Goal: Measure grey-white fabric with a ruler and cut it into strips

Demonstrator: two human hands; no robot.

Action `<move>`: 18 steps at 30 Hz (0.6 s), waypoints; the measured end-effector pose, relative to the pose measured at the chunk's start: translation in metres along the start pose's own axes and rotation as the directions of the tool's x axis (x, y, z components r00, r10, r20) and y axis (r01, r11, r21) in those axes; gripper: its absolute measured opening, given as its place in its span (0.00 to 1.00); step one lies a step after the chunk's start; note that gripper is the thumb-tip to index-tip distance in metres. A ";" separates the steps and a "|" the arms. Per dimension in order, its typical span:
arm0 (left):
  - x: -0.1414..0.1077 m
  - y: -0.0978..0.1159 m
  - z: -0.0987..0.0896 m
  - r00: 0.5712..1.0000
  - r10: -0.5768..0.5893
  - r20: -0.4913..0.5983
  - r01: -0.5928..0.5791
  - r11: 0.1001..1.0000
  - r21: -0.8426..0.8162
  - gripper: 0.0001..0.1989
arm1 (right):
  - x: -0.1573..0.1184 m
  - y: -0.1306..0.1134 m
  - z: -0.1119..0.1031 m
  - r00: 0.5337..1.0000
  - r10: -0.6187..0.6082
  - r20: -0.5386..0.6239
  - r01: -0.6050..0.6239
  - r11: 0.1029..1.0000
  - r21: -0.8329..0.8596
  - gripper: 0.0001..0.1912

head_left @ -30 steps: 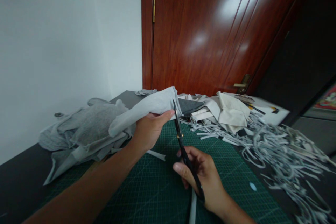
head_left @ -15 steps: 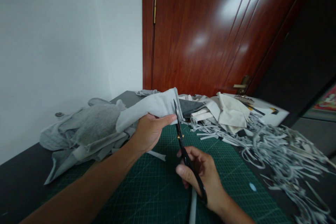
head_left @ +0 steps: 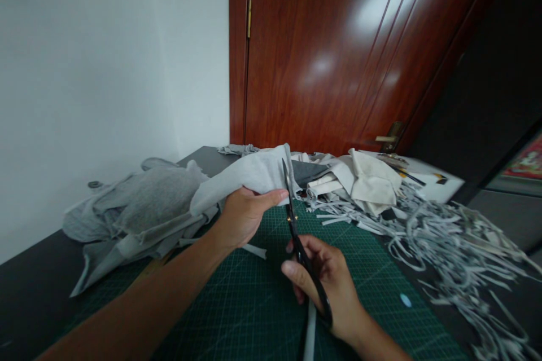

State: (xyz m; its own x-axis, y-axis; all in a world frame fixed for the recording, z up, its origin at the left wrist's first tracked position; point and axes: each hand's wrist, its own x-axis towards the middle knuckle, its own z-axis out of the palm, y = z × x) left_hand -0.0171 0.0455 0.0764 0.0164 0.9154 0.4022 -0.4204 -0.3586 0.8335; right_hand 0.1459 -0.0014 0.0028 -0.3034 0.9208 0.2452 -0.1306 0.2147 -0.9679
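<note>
My left hand (head_left: 245,214) pinches a light grey piece of fabric (head_left: 249,172) by its lower edge, thumb on the near side, and holds it above the mat. Wrapped round the handles of black scissors (head_left: 298,242), my right hand (head_left: 324,276) is just below and to the right. The scissor blades point up along the fabric's right edge, close to my left thumb, and look nearly closed. A narrow pale strip (head_left: 310,330) hangs below my right hand.
A green cutting mat (head_left: 249,304) covers the dark table. Left lies a heap of grey fabric (head_left: 148,208); at right, a tangle of cut strips (head_left: 444,242). Cream cloth (head_left: 375,180) and a white board (head_left: 444,183) lie behind. A wooden door (head_left: 317,56) stands beyond.
My left hand and the fabric have shifted slightly to the right. The scissors stay along the fabric's right edge, their blades a little closer together.
</note>
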 end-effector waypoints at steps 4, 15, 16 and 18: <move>-0.001 0.001 0.000 1.000 -0.010 0.015 0.010 1.000 0.001 0.18 | 0.000 -0.001 0.001 1.000 0.010 -0.012 -0.010 1.000 -0.006 0.25; -0.007 -0.007 -0.009 0.990 -0.138 0.026 0.134 0.982 0.136 0.11 | 0.002 0.002 0.000 0.999 -0.037 -0.022 0.038 0.999 0.018 0.24; -0.008 -0.008 -0.010 0.989 -0.147 0.018 0.143 0.977 0.156 0.12 | 0.002 0.002 -0.001 0.999 -0.041 -0.022 0.042 0.999 0.016 0.24; -0.008 -0.011 -0.012 0.990 -0.143 -0.014 0.142 0.969 0.203 0.13 | 0.003 0.002 -0.001 0.999 -0.045 -0.023 0.045 0.999 0.009 0.23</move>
State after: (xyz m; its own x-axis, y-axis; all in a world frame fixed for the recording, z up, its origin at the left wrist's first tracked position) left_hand -0.0237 0.0445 0.0598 0.0639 0.9596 0.2741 -0.2211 -0.2542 0.9415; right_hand 0.1458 0.0016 0.0016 -0.2756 0.9173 0.2872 -0.1526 0.2533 -0.9553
